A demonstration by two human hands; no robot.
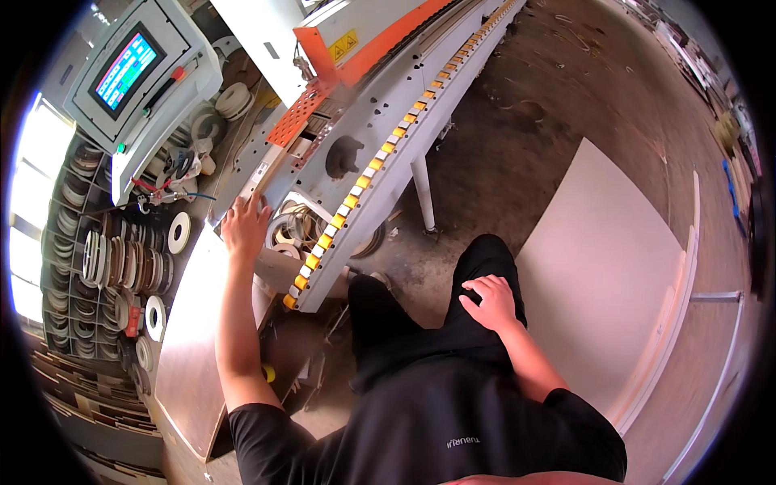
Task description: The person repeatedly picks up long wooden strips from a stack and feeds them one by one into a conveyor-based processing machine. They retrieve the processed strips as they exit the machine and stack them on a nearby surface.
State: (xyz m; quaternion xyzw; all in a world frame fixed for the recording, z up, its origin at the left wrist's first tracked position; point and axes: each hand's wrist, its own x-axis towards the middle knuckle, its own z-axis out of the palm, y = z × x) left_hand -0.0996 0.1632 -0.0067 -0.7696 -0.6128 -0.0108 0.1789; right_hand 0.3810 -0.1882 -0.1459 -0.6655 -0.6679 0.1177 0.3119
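My left hand (pixel 246 226) is stretched out, fingers spread and lying at the near end of a narrow pale strip (pixel 260 172) on the machine bed. That strip runs up toward an orange perforated guard (pixel 301 113). Along the machine's right edge goes a rail of yellow and white rollers (pixel 364 182). My right hand (pixel 489 301) rests on my black-trousered thigh, its fingers extended and nothing in them. Under my left forearm stands a table with a smooth brownish top (pixel 190 356).
A control panel with a lit screen (pixel 125 71) hangs at upper left. Racks of edge-banding rolls (pixel 129 263) line the left side. To my right lies a large pale board (pixel 598 267), with a metal frame (pixel 718 297) beyond it. A machine leg (pixel 423 194) meets the floor ahead.
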